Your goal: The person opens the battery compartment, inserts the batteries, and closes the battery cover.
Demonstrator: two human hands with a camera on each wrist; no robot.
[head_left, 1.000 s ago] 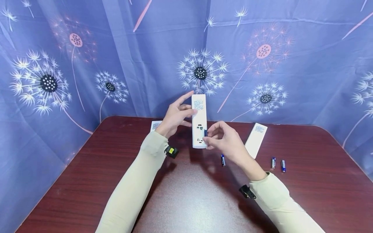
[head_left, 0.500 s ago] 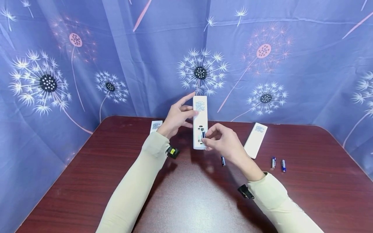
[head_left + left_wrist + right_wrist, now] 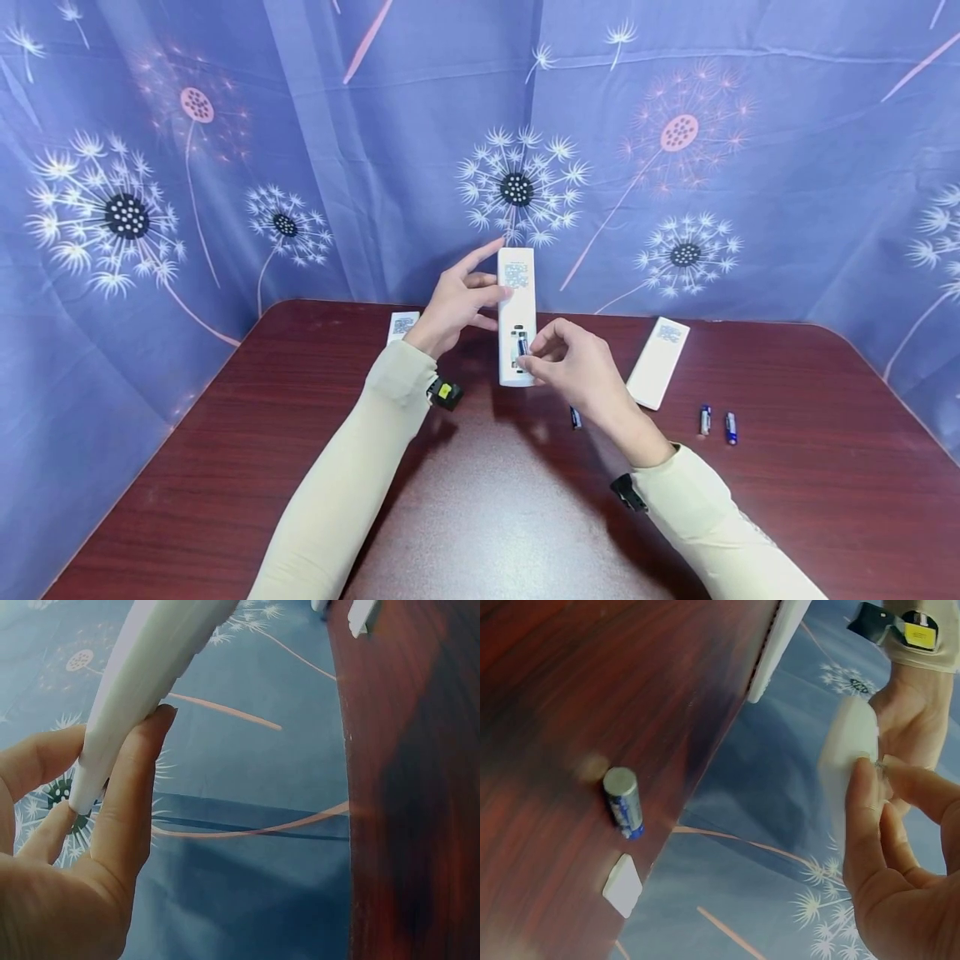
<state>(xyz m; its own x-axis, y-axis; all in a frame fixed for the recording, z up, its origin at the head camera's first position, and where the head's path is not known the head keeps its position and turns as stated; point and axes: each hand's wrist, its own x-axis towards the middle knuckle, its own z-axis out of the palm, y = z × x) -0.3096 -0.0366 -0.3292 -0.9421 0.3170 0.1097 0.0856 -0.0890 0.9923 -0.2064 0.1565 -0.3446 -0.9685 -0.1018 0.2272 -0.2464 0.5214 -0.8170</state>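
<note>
A white remote control (image 3: pixel 516 310) stands nearly upright, its back towards me and its battery compartment uncovered in the lower half. My left hand (image 3: pixel 457 300) holds its upper part, thumb on the back face and fingers along the far side; in the left wrist view the remote (image 3: pixel 142 682) sits between thumb and fingers. My right hand (image 3: pixel 577 367) pinches a blue AAA-size battery (image 3: pixel 523 343) at the right side of the compartment. Fingers of the right hand (image 3: pixel 864 802) press close against the remote's edge in the right wrist view.
One battery (image 3: pixel 575 418) lies below the right hand; two more batteries, a nearer-left one (image 3: pixel 705 420) and its neighbour (image 3: pixel 731 428), lie right. White remotes rest at right (image 3: pixel 658 364) and behind the left wrist (image 3: pixel 403 323). A small white piece (image 3: pixel 622 886) lies near the table edge.
The battery in my right hand has moved left, from the remote's right edge to over the compartment. The remote has shifted slightly right and down.
</note>
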